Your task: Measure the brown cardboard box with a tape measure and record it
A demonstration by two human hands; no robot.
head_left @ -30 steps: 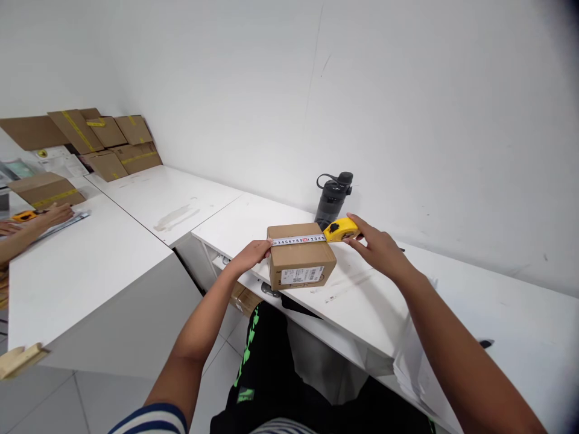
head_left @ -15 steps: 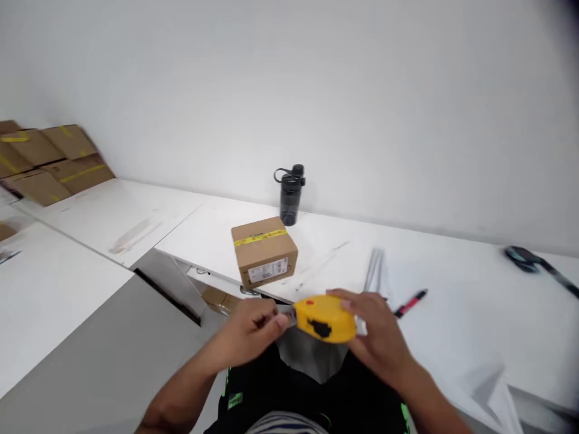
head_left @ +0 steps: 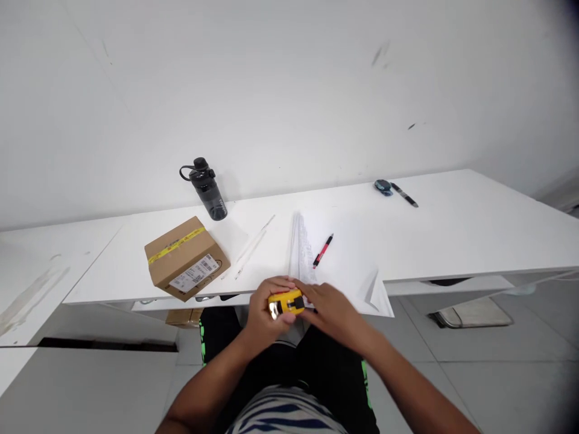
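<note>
A yellow tape measure with a black patch on its side is held just in front of the table edge, above my lap. My left hand wraps round it, fingers over the top and thumb below. At its right end, the fingers of my right hand close on the case, partly hidden behind it. Just beyond the hands lie white paper sheets with a folded, handwritten strip. On the sheets rests a red and black pen.
A taped cardboard box with a label sits at the front left edge. Behind it stands a dark water bottle. A small dark round object and a black marker-like stick lie at the back right. The wall backs the table.
The tape measure has passed from my right hand's grip into my left hand, which earlier pinched its end. My view has swung right, so the stacked boxes on the left are gone.
</note>
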